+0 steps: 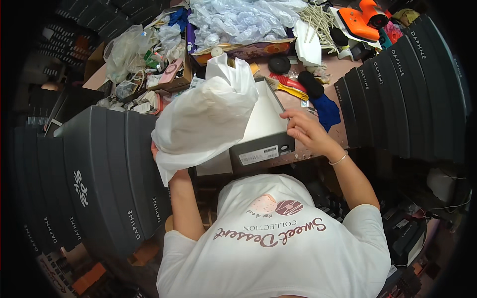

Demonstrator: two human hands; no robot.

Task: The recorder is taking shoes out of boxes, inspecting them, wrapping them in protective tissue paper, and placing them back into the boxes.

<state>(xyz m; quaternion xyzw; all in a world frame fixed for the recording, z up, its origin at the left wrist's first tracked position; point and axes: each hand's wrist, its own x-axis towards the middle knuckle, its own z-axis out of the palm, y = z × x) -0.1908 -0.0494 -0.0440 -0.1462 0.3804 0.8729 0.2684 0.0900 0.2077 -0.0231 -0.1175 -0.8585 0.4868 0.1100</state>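
An open dark grey shoe box [263, 144] with a white inside stands on the table in front of me, a label on its near end. White tissue paper [198, 119], crumpled and bulging, covers the box's left part; whether anything is wrapped in it I cannot see. My left hand [154, 150] grips the paper's left side, most of its fingers hidden behind it. At the box's right wall, my right hand [308, 130] has its fingertips closed on the rim. A white panel [214, 165] shows below the paper.
Stacked dark shoe boxes flank me, left [114, 169] and right [397, 94]. Behind the open box are a carton of crumpled white paper [243, 22], a yellow-handled brush [292, 91], a blue cloth [326, 110], white sticks [318, 25] and an orange tape dispenser [358, 24].
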